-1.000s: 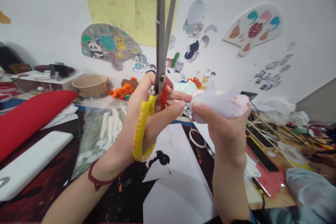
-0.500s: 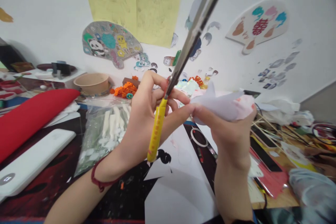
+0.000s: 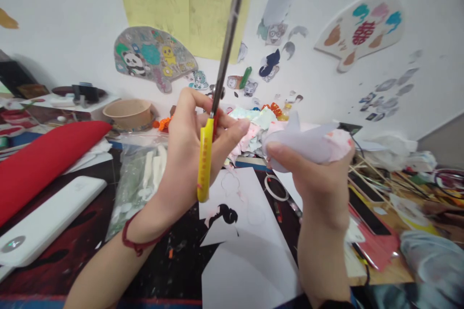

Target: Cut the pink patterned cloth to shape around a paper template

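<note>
My left hand grips scissors with a yellow and red handle; their long steel blades point up toward the wall and look closed. A red cord is tied around that wrist. My right hand pinches a folded piece of white paper with pink marks, held up above the table. A small gap separates the two hands. Beneath them lie white paper sheets, one with a black-haired figure drawn on it.
A clear bag of white pieces, a red roll, a white flat device and a brown bowl are at left. Paper scraps, a tape ring, wooden sticks and red items crowd the right. Paper cutouts hang on the wall.
My left hand pulled away from the folded paper and the scissors swung from tilting right to nearly upright. The right hand stayed put with the paper.
</note>
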### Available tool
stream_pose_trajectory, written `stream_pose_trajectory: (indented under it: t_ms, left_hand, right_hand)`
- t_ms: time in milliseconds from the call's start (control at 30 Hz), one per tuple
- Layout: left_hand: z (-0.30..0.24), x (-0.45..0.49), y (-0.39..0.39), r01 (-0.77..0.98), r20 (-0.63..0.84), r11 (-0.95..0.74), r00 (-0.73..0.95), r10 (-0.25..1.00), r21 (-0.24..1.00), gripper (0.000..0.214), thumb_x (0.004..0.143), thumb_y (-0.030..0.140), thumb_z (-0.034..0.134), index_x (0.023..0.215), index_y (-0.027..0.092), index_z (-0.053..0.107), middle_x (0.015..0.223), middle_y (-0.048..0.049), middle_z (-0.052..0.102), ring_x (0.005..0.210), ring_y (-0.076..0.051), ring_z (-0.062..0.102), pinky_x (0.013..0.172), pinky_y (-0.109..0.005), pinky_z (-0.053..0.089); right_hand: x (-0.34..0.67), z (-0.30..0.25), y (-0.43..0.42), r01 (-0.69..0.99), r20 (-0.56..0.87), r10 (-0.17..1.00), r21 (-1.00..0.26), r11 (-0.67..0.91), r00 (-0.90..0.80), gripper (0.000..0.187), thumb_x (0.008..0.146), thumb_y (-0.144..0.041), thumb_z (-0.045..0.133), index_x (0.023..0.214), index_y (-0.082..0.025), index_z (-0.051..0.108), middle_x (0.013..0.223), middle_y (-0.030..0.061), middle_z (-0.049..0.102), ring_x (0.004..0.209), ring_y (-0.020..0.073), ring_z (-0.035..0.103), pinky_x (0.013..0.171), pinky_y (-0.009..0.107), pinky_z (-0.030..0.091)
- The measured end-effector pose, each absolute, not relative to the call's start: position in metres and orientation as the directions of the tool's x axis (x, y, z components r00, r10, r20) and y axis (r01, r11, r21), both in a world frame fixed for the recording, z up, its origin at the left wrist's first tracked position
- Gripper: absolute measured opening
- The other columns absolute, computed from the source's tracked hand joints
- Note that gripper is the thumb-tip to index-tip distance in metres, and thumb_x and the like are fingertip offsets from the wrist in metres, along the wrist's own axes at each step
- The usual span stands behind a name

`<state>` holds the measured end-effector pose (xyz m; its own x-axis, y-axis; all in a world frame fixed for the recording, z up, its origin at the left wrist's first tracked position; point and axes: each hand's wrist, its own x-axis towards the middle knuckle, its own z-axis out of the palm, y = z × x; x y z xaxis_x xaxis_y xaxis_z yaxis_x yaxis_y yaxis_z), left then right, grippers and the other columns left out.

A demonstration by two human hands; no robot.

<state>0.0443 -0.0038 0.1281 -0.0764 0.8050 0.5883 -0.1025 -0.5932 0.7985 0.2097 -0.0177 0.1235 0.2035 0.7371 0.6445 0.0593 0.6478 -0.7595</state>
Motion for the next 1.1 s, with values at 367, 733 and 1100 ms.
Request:
stream_pose_trajectory:
  t_ms: [367,733,1100]
  left_hand:
    - [0.127,0.048,-0.006,-0.258,0.533,-0.485,0.166,0.83,0.836,0.044,0.076,0.033,0.089,0.092,0.024,0.05,0.078,0.0027,0.066,0.06,-0.012,0.055,0.051,-0.03,0.04]
    - [0.126,0.05,-0.008,-0.244,0.557,-0.526,0.076,0.827,0.815,0.045,0.075,0.026,0.09,0.096,0.024,0.05,0.086,0.0003,0.067,0.073,-0.015,0.064,0.054,-0.029,0.044]
    - [0.122,0.047,0.001,-0.023,0.682,-0.685,0.133,0.72,0.728,0.035,0.092,0.04,0.074,0.097,0.025,0.042,0.088,0.0009,0.058,0.07,-0.013,0.05,0.062,-0.033,0.04]
  right_hand:
    - [0.213,0.122,-0.011,0.038,0.646,0.74,-0.758,0.652,0.187,0.031,0.058,-0.04,0.098,0.063,-0.025,0.071,0.062,-0.0015,0.072,0.052,0.0165,0.066,0.045,0.027,0.059]
    - [0.217,0.128,-0.019,0.015,0.612,0.782,-0.789,0.615,0.117,0.025,0.06,-0.024,0.097,0.072,-0.022,0.076,0.068,-0.0024,0.073,0.056,0.0141,0.065,0.052,0.029,0.059]
    - [0.212,0.124,-0.008,-0.023,0.692,0.674,-0.693,0.72,0.259,0.015,0.067,-0.022,0.093,0.072,-0.026,0.079,0.066,-0.0032,0.073,0.05,0.0132,0.06,0.048,0.031,0.056]
